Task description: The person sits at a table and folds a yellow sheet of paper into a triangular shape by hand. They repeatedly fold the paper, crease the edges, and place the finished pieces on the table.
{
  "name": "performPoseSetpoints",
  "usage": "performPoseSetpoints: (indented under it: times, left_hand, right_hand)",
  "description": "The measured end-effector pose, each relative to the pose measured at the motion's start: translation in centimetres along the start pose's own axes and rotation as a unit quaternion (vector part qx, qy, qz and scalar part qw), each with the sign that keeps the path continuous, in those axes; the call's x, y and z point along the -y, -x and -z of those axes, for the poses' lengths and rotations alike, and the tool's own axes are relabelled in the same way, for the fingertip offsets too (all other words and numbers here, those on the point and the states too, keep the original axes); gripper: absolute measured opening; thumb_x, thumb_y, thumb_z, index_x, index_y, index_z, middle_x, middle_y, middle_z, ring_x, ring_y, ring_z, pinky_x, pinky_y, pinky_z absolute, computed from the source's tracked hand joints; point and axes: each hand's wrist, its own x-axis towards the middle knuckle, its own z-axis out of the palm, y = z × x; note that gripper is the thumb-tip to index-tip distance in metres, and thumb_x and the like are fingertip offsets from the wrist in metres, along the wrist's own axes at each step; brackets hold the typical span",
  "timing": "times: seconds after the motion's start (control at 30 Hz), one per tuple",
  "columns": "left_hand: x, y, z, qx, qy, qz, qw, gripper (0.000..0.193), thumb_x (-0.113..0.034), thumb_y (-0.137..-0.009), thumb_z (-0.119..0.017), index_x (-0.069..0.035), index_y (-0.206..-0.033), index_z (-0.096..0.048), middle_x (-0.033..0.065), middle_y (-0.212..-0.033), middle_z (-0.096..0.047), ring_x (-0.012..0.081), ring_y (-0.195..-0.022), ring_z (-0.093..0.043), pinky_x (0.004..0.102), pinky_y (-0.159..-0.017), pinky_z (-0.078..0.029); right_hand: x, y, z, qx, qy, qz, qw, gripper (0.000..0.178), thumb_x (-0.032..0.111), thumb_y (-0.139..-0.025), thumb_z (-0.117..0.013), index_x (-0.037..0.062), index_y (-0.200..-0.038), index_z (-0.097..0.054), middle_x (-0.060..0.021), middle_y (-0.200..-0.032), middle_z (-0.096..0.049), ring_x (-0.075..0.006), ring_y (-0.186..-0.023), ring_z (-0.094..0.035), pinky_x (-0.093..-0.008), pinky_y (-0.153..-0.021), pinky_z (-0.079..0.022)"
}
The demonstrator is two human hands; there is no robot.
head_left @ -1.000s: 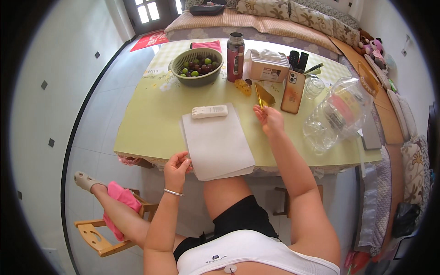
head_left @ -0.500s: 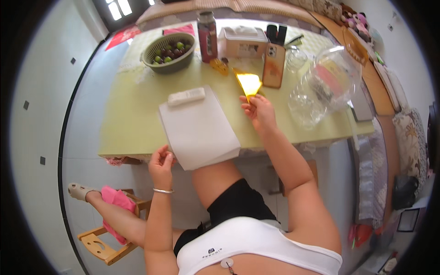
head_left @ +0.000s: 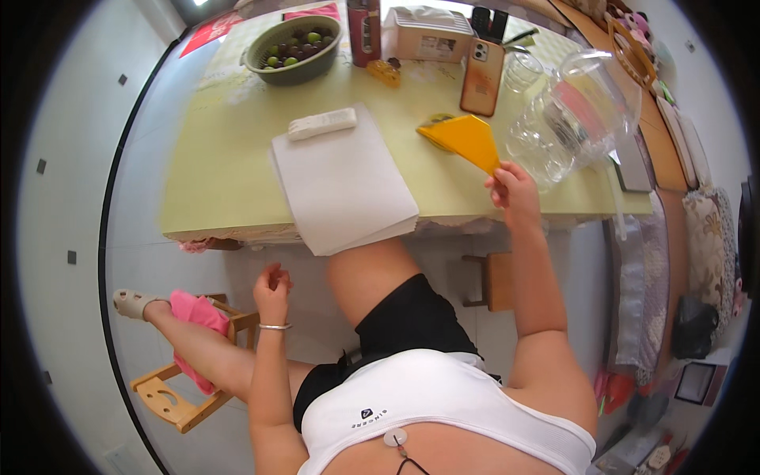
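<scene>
On my feed, the right hand (head_left: 514, 188) pinches a yellow sheet (head_left: 471, 141) slanting away leftward; the left hand (head_left: 271, 290) (loosely curled) hangs well apart.

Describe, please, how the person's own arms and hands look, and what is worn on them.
Both arms are bare, without sleeves. The left hand is ungloved, with a thin silver bangle at the wrist. The right hand wears no glove or bangle.

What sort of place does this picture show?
Most likely a home's living or dining room: a pale yellow-green covered table holds a round grey-green basket of dark and green fruit, and a beige flower-patterned cushion is at the right.
</scene>
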Motion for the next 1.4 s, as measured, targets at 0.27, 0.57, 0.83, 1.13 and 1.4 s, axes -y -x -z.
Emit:
performPoseSetpoints:
  times: [0.27,0.57,0.83,1.13,1.4]
  left_hand:
    - [1.4,1.9,13.5,0.052,-0.598,0.124,0.79,0.061,-0.032,-0.083,-0.075,-0.003,-0.135,-0.057,0.0221,-0.131,-0.059,0.0362,-0.12,-0.058,0.0516,-0.099,-0.049]
    - [1.6,6.5,20.2,-0.11,-0.657,0.261,0.698,0.073,-0.04,-0.083,-0.074,-0.008,-0.144,-0.049,0.0219,-0.15,-0.04,0.0403,-0.139,-0.038,0.0586,-0.108,-0.039]
    - [2.4,6.0,19.0,-0.099,-0.592,0.275,0.751,0.087,-0.047,-0.082,-0.073,-0.013,-0.153,-0.038,0.0182,-0.165,-0.017,0.0462,-0.151,-0.011,0.0672,-0.114,-0.025]
    - [1.2,6.6,19.0,-0.135,-0.571,0.258,0.768,0.078,-0.046,-0.079,-0.075,-0.014,-0.145,-0.049,0.0173,-0.161,-0.025,0.0448,-0.149,-0.02,0.0644,-0.115,-0.028]
    - [1.6,6.2,19.0,-0.15,-0.559,0.266,0.771,0.075,-0.044,-0.077,-0.076,-0.014,-0.142,-0.053,0.0172,-0.161,-0.026,0.0456,-0.148,-0.022,0.0636,-0.115,-0.028]
  right_hand:
    - [-0.6,0.7,1.0,-0.02,0.021,0.087,0.996,0.015,0.011,-0.095,-0.061,0.0024,-0.107,-0.066,-0.0013,-0.069,-0.06,-0.0051,-0.05,-0.047,-0.0189,-0.043,-0.033]
    - [2.8,1.0,-4.3,0.031,-0.097,0.177,0.979,0.011,0.008,-0.096,-0.061,0.0004,-0.102,-0.067,0.0002,-0.07,-0.056,-0.0042,-0.05,-0.041,-0.0181,-0.044,-0.029]
    - [4.7,-1.3,-14.2,0.241,-0.167,0.06,0.954,0.013,0.008,-0.094,-0.062,0.003,-0.106,-0.064,-0.001,-0.07,-0.056,-0.0066,-0.051,-0.044,-0.0203,-0.043,-0.032]
    - [0.1,-7.6,-28.9,0.285,-0.106,-0.128,0.944,0.006,0.01,-0.098,-0.057,0.0053,-0.099,-0.061,-0.0044,-0.071,-0.061,-0.0105,-0.048,-0.048,-0.0229,-0.042,-0.037]
    - [-0.3,-13.6,-34.6,0.188,0.092,-0.135,0.968,0.011,0.007,-0.096,-0.055,-0.0004,-0.094,-0.063,-0.0127,-0.079,-0.071,-0.013,-0.053,-0.062,-0.0249,-0.041,-0.043]
